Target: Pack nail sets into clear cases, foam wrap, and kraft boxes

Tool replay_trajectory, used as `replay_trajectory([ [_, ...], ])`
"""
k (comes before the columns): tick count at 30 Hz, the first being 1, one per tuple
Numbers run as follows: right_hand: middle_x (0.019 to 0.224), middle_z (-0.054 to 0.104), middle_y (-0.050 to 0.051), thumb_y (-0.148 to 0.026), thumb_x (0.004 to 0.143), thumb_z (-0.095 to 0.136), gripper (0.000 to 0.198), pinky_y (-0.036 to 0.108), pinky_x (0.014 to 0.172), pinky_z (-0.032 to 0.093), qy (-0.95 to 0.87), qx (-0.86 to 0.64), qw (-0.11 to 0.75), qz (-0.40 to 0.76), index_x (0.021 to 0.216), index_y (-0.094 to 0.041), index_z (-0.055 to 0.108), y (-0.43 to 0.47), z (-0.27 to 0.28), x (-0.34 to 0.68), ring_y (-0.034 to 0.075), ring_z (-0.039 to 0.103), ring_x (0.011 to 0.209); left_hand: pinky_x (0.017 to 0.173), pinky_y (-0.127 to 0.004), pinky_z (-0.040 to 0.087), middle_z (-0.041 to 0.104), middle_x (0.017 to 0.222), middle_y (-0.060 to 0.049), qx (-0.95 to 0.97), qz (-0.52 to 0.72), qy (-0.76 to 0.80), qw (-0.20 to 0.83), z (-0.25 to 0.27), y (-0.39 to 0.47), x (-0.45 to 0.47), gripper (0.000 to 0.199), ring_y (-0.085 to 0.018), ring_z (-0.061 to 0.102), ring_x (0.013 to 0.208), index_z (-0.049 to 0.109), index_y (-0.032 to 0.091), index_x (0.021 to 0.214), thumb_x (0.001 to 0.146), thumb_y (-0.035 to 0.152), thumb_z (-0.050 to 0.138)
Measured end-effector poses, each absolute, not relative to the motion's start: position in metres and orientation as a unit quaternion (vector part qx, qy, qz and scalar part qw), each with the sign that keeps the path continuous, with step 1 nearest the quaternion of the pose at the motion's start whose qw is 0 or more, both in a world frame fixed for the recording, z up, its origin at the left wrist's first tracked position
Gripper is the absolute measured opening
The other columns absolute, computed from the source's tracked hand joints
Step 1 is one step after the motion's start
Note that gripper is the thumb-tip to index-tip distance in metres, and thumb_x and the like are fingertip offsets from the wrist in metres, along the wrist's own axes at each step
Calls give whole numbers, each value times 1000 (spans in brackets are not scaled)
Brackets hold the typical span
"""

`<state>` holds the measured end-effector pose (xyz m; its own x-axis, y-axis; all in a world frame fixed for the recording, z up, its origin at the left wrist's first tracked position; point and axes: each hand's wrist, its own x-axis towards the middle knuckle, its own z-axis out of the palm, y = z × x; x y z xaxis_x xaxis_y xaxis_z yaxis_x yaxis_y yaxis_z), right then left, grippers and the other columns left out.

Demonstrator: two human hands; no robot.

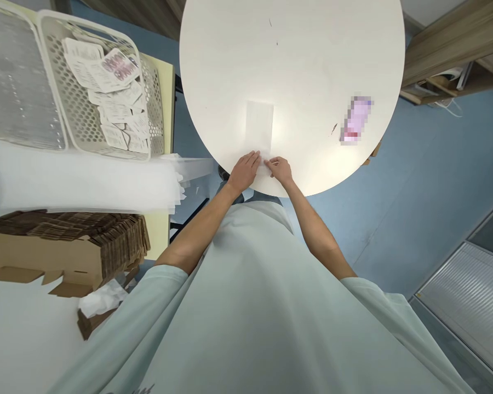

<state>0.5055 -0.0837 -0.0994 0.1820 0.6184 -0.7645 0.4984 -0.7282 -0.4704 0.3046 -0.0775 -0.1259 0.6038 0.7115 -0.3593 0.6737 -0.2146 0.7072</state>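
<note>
A thin, whitish translucent rectangular sheet [259, 123] lies lengthwise on the round white table [291, 60], near its front edge. It could be a foam or plastic sleeve; the pale colour against the table makes this hard to tell. My left hand [245, 171] rests with fingers stretched out flat over the sheet's near left corner. At the near right corner, my right hand [280, 168] has its thumb and fingertips pinched together on the sheet's edge. The two hands are close together, a small gap apart.
On the table's right lies a pixelated purple-pink object [356, 120]. Left of the table, a side table [164, 241] bears a white perforated basket [94, 24] of printed cards [121, 104], a stack of white translucent sheets [82, 180] and folded brown cardboard boxes [66, 249]. Wooden shelving [452, 49] stands far right.
</note>
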Motion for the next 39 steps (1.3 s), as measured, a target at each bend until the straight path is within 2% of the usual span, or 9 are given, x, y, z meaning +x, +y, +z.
replay_trajectory([
  [2, 121, 86, 13, -36, 113, 63, 23, 49, 103, 66, -434, -757, 46, 487, 125, -20, 73, -83, -92, 509, 30, 84, 100, 145, -63, 29, 47, 183, -22, 776, 20, 446, 445, -127, -75, 305, 76, -36, 39, 175, 55, 11, 171, 95, 12, 51],
  [4, 145, 79, 16, -20, 109, 55, 35, 53, 108, 64, -525, -724, 43, 446, 141, -21, 70, -82, -84, 513, 34, 80, 121, 145, -63, 31, 48, 182, -22, 774, 16, 448, 447, -125, -72, 306, 80, -38, 41, 174, 56, 12, 170, 90, 12, 55],
  [8, 174, 59, 12, -4, 94, 53, 67, 55, 107, 64, -647, -625, 4, 437, 157, -24, 62, -79, -77, 517, 36, 76, 128, 144, -64, 31, 58, 175, -21, 761, 17, 466, 450, -119, -67, 308, 80, -42, 44, 171, 61, 14, 165, 85, 17, 62],
  [15, 162, 70, 11, -19, 103, 57, 52, 50, 104, 63, -616, -634, 28, 466, 155, -23, 63, -75, -92, 524, 31, 78, 106, 128, -53, 52, 72, 156, -15, 679, 42, 546, 489, -105, -56, 309, 59, -38, 68, 144, 74, 20, 146, 88, 22, 69],
  [20, 147, 74, 13, -38, 115, 55, 36, 43, 102, 61, -584, -657, 60, 474, 141, -21, 72, -67, -101, 519, 25, 74, 95, 119, -45, 56, 82, 133, -14, 554, 74, 655, 509, -103, -51, 310, 27, -34, 75, 130, 78, 22, 123, 104, 39, 70],
  [24, 132, 78, 13, -42, 116, 56, 31, 43, 104, 61, -560, -691, 43, 455, 126, -21, 77, -57, -106, 509, 26, 72, 102, 110, -41, 60, 85, 128, -11, 475, 93, 702, 522, -105, -50, 309, 24, -31, 78, 122, 76, 23, 117, 105, 42, 69],
  [30, 121, 83, 13, -45, 112, 64, 27, 50, 103, 63, -502, -739, 37, 448, 119, -22, 76, -45, -119, 500, 32, 76, 111, 114, -42, 59, 86, 123, -9, 419, 93, 763, 483, -115, -42, 318, 15, -30, 79, 121, 76, 23, 111, 101, 34, 71],
  [35, 119, 82, 14, -42, 110, 70, 24, 57, 105, 63, -478, -764, 24, 433, 123, -22, 70, -40, -125, 495, 36, 76, 115, 121, -49, 55, 82, 127, -14, 395, 77, 787, 468, -120, -37, 329, 25, -34, 76, 127, 73, 21, 125, 101, 26, 70],
  [39, 138, 75, 19, -41, 117, 57, 30, 64, 116, 59, -553, -731, 67, 394, 136, -21, 67, -39, -118, 486, 39, 69, 136, 129, -60, 49, 73, 141, -18, 462, 122, 767, 429, -119, -41, 328, 40, -38, 65, 144, 65, 22, 143, 104, 29, 68],
])
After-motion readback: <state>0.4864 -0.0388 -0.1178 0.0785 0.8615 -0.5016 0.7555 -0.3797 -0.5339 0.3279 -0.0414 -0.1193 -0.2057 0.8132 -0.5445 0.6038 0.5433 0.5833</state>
